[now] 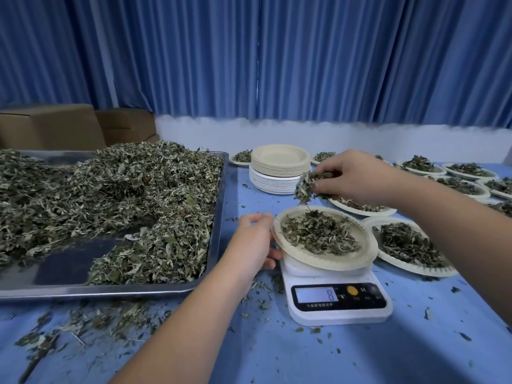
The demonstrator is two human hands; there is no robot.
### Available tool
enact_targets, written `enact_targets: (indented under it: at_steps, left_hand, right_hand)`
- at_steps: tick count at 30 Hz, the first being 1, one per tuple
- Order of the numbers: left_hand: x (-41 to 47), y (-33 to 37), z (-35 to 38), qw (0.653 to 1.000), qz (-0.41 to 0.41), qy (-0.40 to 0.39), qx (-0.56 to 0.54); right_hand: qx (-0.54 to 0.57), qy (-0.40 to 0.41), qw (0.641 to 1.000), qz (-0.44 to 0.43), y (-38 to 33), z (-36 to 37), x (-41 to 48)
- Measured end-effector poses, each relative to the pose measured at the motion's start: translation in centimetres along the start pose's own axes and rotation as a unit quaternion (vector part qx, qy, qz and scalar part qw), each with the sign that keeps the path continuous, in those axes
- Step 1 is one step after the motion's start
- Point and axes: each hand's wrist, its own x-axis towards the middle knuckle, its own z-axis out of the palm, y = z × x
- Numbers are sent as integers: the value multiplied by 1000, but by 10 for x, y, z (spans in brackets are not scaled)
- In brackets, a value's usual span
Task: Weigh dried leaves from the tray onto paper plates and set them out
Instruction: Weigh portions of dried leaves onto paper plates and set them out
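A paper plate [332, 263] of dried leaves sits tilted over the scale [339, 300], and the left hand [253, 239] grips its left rim. Above the scale, the right hand [352, 177] pinches a clump of leaves [304, 187]. The heaped tray [219, 217] lies left of the scale on the bench [277, 356].

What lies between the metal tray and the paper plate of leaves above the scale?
Head view: the left hand gripping the plate rim, over blue cloth strewn with leaf crumbs.
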Motion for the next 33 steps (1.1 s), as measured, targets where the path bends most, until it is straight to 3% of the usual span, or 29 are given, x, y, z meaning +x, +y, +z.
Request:
enact_targets:
  at_steps: [6, 10, 13, 21, 27, 30, 33]
  left_hand:
    - [-5, 3, -3, 1000, 12, 28, -1]
    - [-11, 4, -3, 999, 16, 31, 9]
    - [-13, 8, -7, 999, 8, 39, -4]
    - [-8, 6, -6, 999, 10, 44, 3]
    - [-5, 4, -9, 996, 36, 74, 39]
    - [-6, 3, -8, 994, 44, 83, 55]
    - [-7, 2, -8, 993, 45, 82, 74]
  right_hand:
    - [87, -23, 995, -48, -58, 23, 17]
    - [274, -86, 956, -54, -99, 46, 34]
    - [277, -103, 955, -39, -98, 54, 37]
    - [218, 33, 975, -26, -36, 36, -15]
    - [238, 160, 958, 9, 16, 27, -60]
    - [246, 225, 941, 52, 42, 33, -74]
    - [172, 237, 950, 110, 60, 32, -78]
